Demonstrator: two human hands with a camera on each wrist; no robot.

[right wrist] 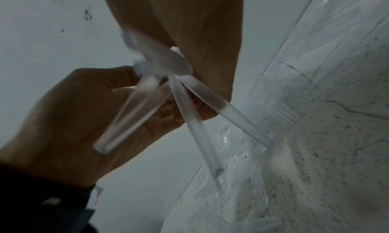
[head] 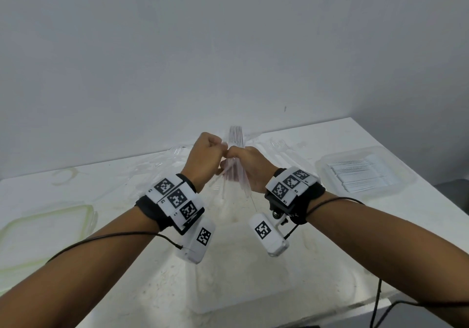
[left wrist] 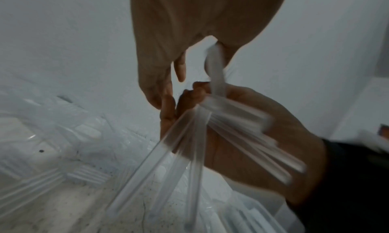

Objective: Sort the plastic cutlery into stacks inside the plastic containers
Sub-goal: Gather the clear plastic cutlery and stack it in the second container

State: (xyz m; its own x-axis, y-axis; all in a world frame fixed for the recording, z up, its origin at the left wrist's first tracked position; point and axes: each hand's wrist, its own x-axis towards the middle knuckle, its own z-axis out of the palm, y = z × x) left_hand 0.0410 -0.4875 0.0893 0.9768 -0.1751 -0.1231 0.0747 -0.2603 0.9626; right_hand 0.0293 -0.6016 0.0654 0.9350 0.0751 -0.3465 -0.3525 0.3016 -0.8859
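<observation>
Cutlery bundle (head: 234, 175) is clamped by right hand (head: 250, 167) above table (head: 330, 239); one piece is pinched by left hand (head: 203, 157).

A bare indoor workspace: a plain grey wall (head: 228, 48) behind a speckled white table (head: 228, 264).

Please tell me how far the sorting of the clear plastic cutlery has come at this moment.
Done: the container on the right already holds a neat stack of cutlery. In hand: the right hand grips a bundle of forks, tines up, and the left hand pinches one piece at the top. Left: loose cutlery lies on the table behind the hands, and the green-rimmed container on the left looks empty.
</observation>
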